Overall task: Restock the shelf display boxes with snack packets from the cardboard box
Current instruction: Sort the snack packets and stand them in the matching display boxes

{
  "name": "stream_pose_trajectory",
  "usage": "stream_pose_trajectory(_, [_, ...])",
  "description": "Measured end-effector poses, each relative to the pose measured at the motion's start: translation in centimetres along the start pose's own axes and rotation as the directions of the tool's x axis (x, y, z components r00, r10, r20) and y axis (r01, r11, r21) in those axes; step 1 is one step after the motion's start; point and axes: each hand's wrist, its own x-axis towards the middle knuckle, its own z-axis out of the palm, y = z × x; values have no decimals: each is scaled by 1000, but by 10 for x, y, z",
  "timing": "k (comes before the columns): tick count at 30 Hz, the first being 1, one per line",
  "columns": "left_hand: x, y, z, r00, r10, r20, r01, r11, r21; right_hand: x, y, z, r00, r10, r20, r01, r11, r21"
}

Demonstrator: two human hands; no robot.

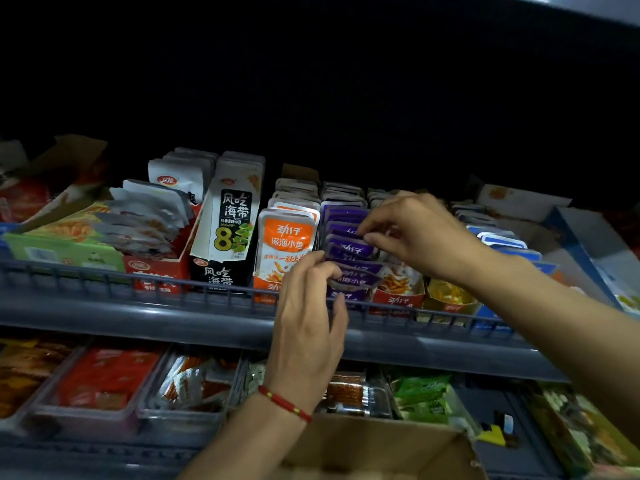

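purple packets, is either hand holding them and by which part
Both. The left hand pinches the front purple packets at their left edge; the right hand pinches packets further back in the same row at their top right edge.

Grey shelf (145,317) with a low rail (104,275) along its front; above it, deep shadow; dim light.
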Motion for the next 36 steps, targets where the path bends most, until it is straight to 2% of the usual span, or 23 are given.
stream_pose_trajectory(5, [1, -2, 2, 1000, 14, 25, -14, 1000, -1, 13, 9, -15, 995, 96, 37, -100, 989, 113])
stream_pose_trajectory(7, [-1, -2, 3, 1000, 24, 12, -24, 1000, 8, 13, 10, -23, 995, 89, 53, -97, 979, 179])
stream_pose_trajectory(10, [-8, -3, 4, 998, 67, 13, -68, 996, 49, 5, -2, -27, 962, 4, 272, -54, 983, 176])
stream_pose_trajectory(13, [-13, -3, 5, 999, 42, -29, -39, 995, 91, 1, -10, -15, 898, -14, 439, 24, 1000, -19])
stream_pose_trajectory(15, [-15, -2, 6, 998, 62, -14, -60, 991, 118, 8, -7, -8, 900, 12, 436, 15, 998, -59])
stream_pose_trajectory(18, [-17, -2, 7, 966, 187, 180, -227, 944, 240, 22, -2, -6, 904, 25, 427, -3, 999, -52])
stream_pose_trajectory(20, [-17, -3, 9, 935, 175, 309, -278, 902, 331, 30, 0, -3, 903, 6, 431, 30, 997, -76])
stream_pose_trajectory(23, [-15, 0, 9, 914, 113, 388, -280, 871, 405, 37, 1, 2, 907, 10, 421, 42, 993, -113])
stream_pose_trajectory(26, [-6, 5, 6, 907, 113, 407, -290, 867, 406, 39, 2, 7, 907, 11, 421, 57, 987, -149])
stream_pose_trajectory(31, [1, 6, 6, 905, 113, 410, -293, 865, 408, 39, 0, 6, 943, 3, 334, 58, 983, -172])
stream_pose_trajectory(36, [5, 10, 11, 927, 139, 349, -288, 860, 421, 44, -1, 3, 940, 18, 340, 34, 988, -148])
